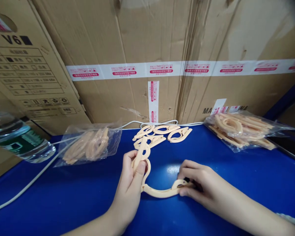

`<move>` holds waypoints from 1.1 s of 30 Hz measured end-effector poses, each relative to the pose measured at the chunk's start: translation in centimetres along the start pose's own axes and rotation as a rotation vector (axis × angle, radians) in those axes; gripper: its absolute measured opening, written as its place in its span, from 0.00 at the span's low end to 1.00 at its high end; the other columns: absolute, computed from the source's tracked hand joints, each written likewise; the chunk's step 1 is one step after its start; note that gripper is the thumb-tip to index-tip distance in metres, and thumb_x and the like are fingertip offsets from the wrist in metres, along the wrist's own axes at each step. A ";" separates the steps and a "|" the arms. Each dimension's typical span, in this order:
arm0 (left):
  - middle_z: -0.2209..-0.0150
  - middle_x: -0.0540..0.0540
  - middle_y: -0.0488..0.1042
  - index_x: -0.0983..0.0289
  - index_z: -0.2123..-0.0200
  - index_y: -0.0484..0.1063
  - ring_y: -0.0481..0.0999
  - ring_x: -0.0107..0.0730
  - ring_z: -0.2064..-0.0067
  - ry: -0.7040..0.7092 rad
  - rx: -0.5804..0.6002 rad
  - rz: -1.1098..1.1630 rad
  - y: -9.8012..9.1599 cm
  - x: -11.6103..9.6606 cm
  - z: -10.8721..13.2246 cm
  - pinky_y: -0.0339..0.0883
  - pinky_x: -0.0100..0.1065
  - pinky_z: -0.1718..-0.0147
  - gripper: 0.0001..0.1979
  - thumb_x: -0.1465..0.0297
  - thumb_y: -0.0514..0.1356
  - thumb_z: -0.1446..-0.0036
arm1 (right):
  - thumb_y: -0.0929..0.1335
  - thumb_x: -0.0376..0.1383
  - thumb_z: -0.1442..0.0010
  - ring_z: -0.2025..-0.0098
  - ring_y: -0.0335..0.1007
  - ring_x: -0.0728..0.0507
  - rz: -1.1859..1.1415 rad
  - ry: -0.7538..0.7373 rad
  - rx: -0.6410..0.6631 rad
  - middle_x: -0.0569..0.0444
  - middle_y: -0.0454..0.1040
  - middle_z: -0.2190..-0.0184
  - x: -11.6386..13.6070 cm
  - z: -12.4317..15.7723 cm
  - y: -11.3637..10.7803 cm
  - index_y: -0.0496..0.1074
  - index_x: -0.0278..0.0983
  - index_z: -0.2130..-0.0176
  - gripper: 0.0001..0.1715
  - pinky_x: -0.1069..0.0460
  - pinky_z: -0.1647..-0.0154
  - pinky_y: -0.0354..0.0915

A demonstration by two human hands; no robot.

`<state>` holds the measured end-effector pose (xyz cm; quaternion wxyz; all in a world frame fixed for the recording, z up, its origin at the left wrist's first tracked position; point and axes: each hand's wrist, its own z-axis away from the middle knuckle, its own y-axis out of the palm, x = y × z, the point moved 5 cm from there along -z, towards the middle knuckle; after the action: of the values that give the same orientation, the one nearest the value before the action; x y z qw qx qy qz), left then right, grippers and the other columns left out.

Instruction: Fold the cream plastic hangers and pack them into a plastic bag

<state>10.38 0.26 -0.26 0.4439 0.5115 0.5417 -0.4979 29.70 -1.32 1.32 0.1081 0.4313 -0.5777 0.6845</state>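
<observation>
A beige plastic folding hanger (159, 192) is partly unfolded between my two hands, above the blue table. My left hand (132, 183) is closed round its upright left part, with the thumb pressed on the front. The hanger's curved arm runs from there to the right. My right hand (199, 183) pinches the far end of that arm, beside a small looped piece; some fingertips are hidden behind it. Just beyond my left hand, several folded beige hangers (178, 134) lie loose on the table.
Clear bags of beige hangers lie at left (87, 146) and right (238, 127). A water bottle (19, 139) is far left, near a white cable (31, 185). A dark phone-like object (291, 146) lies at right. Large cardboard boxes (127, 98) stand behind the blue table (88, 200).
</observation>
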 end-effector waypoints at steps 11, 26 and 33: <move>0.73 0.47 0.63 0.61 0.68 0.63 0.62 0.27 0.73 0.066 0.029 0.038 -0.6 -0.9 -1.2 0.61 0.28 0.73 0.13 0.58 0.54 0.37 | 0.71 0.54 0.43 0.79 0.62 0.51 -0.669 0.230 -0.368 0.59 0.67 0.79 -3.7 -0.8 -1.8 0.67 0.37 0.68 0.23 0.56 0.80 0.60; 0.62 0.53 0.71 0.63 0.70 0.63 0.64 0.32 0.64 -0.090 0.713 -0.069 2.1 -1.8 -0.4 0.55 0.32 0.65 0.14 0.59 0.55 0.39 | 0.77 0.44 0.48 0.74 0.72 0.50 -0.774 -0.025 -0.325 0.56 0.71 0.72 -1.0 -1.2 -1.7 0.66 0.36 0.75 0.20 0.55 0.71 0.72; 0.70 0.47 0.63 0.62 0.68 0.60 0.58 0.27 0.70 -0.169 0.710 0.017 2.8 -0.9 -0.9 0.51 0.30 0.70 0.11 0.64 0.60 0.43 | 0.75 0.41 0.46 0.71 0.72 0.49 -0.731 -0.095 -0.317 0.54 0.73 0.71 -0.7 -1.2 -1.7 0.66 0.36 0.74 0.17 0.55 0.70 0.69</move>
<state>13.24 0.98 0.45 0.2861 0.5953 0.2919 -0.6918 30.66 0.46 2.02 0.3829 0.6175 -0.4890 0.4826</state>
